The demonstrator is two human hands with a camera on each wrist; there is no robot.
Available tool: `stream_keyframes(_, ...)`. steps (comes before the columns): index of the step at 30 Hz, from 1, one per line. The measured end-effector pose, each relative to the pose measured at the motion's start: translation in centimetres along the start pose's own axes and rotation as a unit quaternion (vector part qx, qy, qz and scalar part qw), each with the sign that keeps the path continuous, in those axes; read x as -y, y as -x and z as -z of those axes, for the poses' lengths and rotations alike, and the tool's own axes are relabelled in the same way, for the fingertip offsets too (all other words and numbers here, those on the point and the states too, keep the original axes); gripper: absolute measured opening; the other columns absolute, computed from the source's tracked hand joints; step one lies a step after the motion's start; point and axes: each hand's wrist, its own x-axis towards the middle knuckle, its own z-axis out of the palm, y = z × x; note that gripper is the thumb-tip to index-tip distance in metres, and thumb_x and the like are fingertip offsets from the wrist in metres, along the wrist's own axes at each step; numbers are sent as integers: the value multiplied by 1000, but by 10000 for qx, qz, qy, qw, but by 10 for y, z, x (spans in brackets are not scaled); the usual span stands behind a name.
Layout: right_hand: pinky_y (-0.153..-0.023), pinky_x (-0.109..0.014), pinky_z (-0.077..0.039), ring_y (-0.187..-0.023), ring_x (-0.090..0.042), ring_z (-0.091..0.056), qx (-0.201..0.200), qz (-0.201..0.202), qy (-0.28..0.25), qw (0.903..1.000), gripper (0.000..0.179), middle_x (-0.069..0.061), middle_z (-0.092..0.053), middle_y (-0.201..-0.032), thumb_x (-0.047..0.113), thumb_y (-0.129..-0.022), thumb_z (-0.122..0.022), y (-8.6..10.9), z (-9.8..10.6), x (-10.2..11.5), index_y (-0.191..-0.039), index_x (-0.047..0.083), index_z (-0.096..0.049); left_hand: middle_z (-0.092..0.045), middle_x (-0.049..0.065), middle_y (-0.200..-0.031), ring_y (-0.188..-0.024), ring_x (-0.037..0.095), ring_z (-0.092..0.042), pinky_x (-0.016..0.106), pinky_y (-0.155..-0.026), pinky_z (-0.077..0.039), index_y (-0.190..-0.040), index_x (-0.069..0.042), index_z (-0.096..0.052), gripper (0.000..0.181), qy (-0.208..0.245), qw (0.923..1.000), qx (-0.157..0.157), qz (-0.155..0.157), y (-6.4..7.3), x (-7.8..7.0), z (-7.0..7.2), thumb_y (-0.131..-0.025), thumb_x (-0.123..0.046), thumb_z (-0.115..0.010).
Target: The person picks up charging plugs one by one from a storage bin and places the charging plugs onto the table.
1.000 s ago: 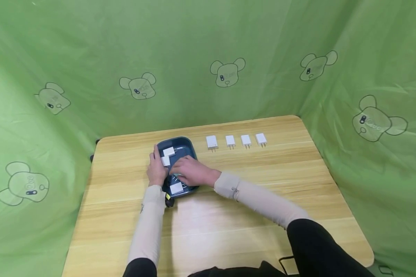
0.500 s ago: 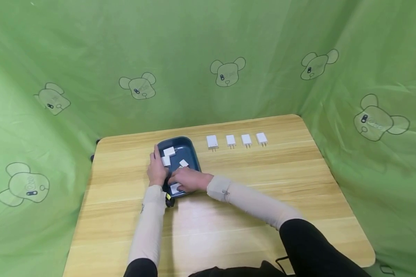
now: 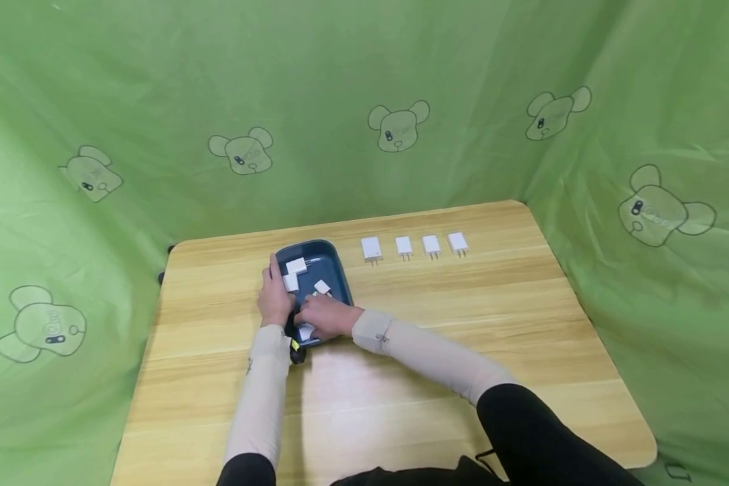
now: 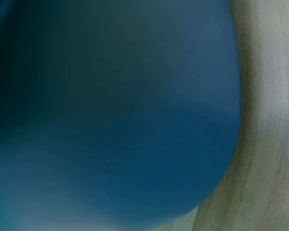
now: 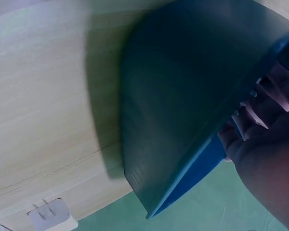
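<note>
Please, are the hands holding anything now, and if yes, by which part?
The left hand holds the blue tray by its left rim. The right hand is inside the tray; whether it grips anything cannot be told.

A hand could pass between the blue tray and the row of white plug adapters. The left hand blocks the tray's left wall, the right hand its near end.

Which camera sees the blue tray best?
The head camera: it looks into the blue tray, with white plugs inside, though hands cover part. The left wrist view has just a blurry blue close-up; the right wrist view shows its outer side and rim.
</note>
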Motion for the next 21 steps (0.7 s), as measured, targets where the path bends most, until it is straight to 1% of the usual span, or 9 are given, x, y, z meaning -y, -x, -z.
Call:
stream_keyframes(3, -86, -31, -51, -101, -16, -58, 5, 16, 75, 10000, 34, 7, -75, -111, 23, -87, -77, -4, -2, 0, -121, 22, -73, -44, 23, -148, -87, 46, -65, 58, -74, -57, -164, -16, -12, 108, -48, 10000, 31, 17, 0, 0, 0, -76, 5, -71)
stream_keyframes(8, -92, -33, -52, -105, -17, -61, 33, 14, 199, 9998, 35, 6, -75, -109, 25, -84, -82, -8, 0, 3, -118, 20, -74, -44, 22, -147, -89, 48, -65, 60, -74, -56, -164, -16, -12, 109, -85, 9999, 41, 71, -1, 1, 1, -75, 3, -72)
stream_keyframes(13, -94, -37, -53, -108, -20, -64, 55, -3, 342, 9994, 35, 5, -75, -107, 26, -81, -83, -12, 0, 3, -114, 21, -74, -43, 22, -148, -88, 47, -65, 59, -73, -56, -164, -16, -12, 108, -77, 10000, 34, 27, 0, -1, 2, -76, 2, -72)
stream_keyframes(17, -95, -36, -52, -108, -19, -64, 63, -20, 390, 9992, 33, 5, -75, -108, 24, -83, -81, -15, -3, 2, -114, 21, -73, -42, 21, -149, -88, 46, -65, 58, -74, -56, -164, -17, -12, 108, -48, 10000, 51, 47, 1, -2, 2, -76, 2, -72)
stream_keyframes(21, -95, -35, -52, -108, -19, -64, 58, -49, 410, 9991, 35, 4, -75, -110, 24, -82, -81, -15, -2, 2, -117, 21, -73, -42, 21, -150, -89, 46, -65, 58, -75, -56, -164, -17, -12, 109, -18, 10000, 54, 48, 0, -2, 2, -75, 2, -72)
